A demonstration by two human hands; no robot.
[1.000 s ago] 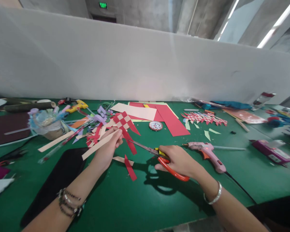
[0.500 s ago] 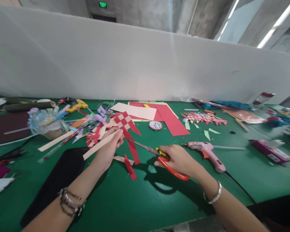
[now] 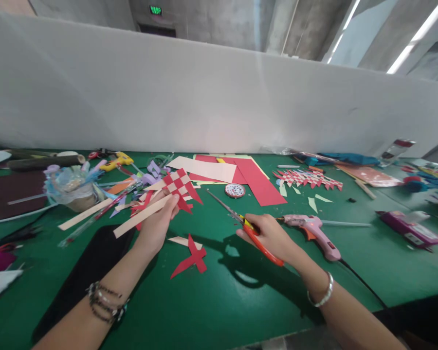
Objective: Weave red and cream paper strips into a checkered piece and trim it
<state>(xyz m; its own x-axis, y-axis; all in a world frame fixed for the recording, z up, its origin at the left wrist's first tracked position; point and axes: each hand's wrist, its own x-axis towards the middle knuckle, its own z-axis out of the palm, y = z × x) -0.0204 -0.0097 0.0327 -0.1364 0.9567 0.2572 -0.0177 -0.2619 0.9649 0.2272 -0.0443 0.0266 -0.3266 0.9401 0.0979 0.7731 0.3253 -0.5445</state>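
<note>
Pinched in my left hand [image 3: 157, 226] is a small woven paper piece [image 3: 178, 184], checked in red and cream. Pointed red ends stick out at its right, and a long cream strip [image 3: 142, 217] runs down to the left. My right hand [image 3: 264, 232] is closed round the orange and yellow handles of scissors [image 3: 257, 241]. Their blades point up and left, apart from the woven piece, and look closed together. Below, on the green table [image 3: 211, 311], red paper offcuts [image 3: 191, 260] lie crossed over a cream scrap [image 3: 178, 240].
A pink glue gun [image 3: 319, 233] lies right of the scissors, its cord trailing forward. Behind are red paper sheets [image 3: 263, 187], a round tin [image 3: 235, 190] and another woven strip [image 3: 306, 179]. Paper scraps [image 3: 155, 170] and a black case [image 3: 83, 277] are on the left.
A red strip end has been cut from the woven piece and now lies on the other red offcut. The woven piece shifted slightly left, and the scissors drew away, blades now shut.
</note>
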